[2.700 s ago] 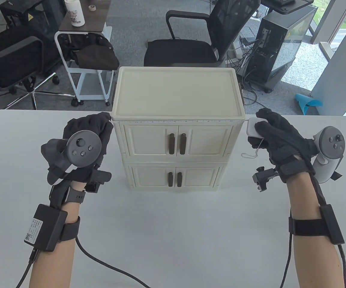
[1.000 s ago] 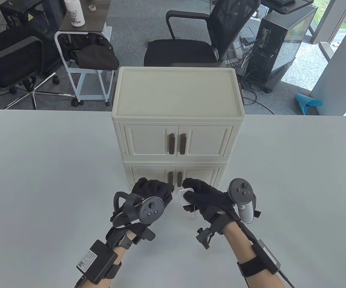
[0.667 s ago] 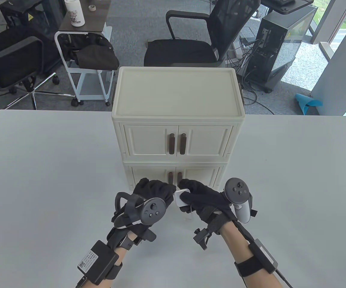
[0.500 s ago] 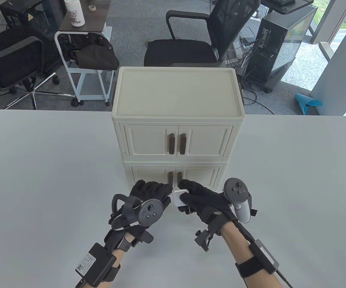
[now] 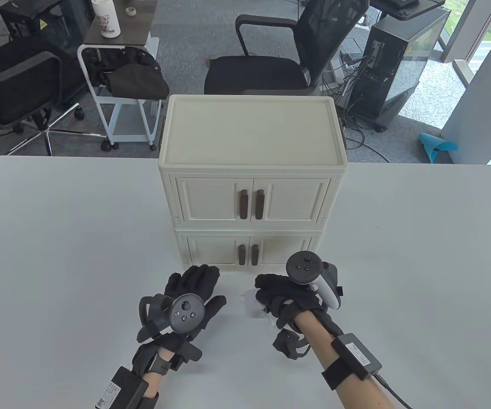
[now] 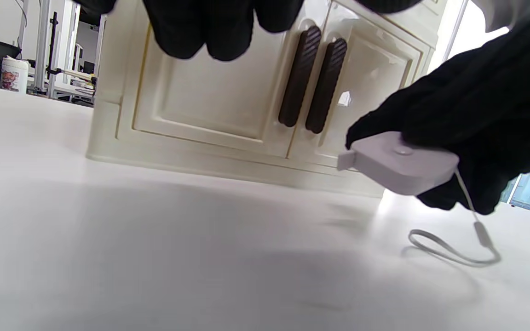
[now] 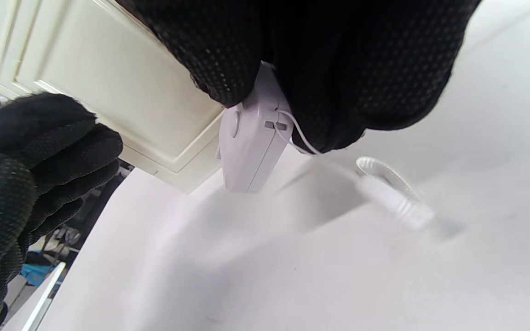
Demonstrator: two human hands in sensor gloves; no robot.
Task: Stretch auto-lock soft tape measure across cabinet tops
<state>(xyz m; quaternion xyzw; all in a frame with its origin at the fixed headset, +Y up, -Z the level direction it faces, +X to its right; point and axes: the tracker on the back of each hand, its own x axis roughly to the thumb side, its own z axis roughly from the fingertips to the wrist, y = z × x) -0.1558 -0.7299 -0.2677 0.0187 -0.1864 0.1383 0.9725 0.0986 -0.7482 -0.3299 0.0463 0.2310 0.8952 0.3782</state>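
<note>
The cream two-tier cabinet (image 5: 251,140) stands mid-table, its top bare. My right hand (image 5: 273,294) grips the white tape measure case (image 5: 250,303) just above the table, in front of the lower doors. The tape is wound in, with only its end tab at the case's mouth (image 6: 345,159). The case shows in the left wrist view (image 6: 403,163) and the right wrist view (image 7: 249,147). Its white lanyard loop (image 6: 451,248) trails onto the table. My left hand (image 5: 192,283) is open and empty, a little left of the case, fingers spread over the table.
The cabinet's dark door handles (image 6: 313,78) are just beyond the hands. The white table (image 5: 58,238) stretches to both sides. Office chairs (image 5: 271,64), a small cart (image 5: 117,85) and a computer tower (image 5: 398,51) stand behind the table.
The tape, earlier stretched along the cabinet top's front edge, is wound in. Both hands came down before the lower doors. In the last half second my left hand drew away from the case and my right lowered it.
</note>
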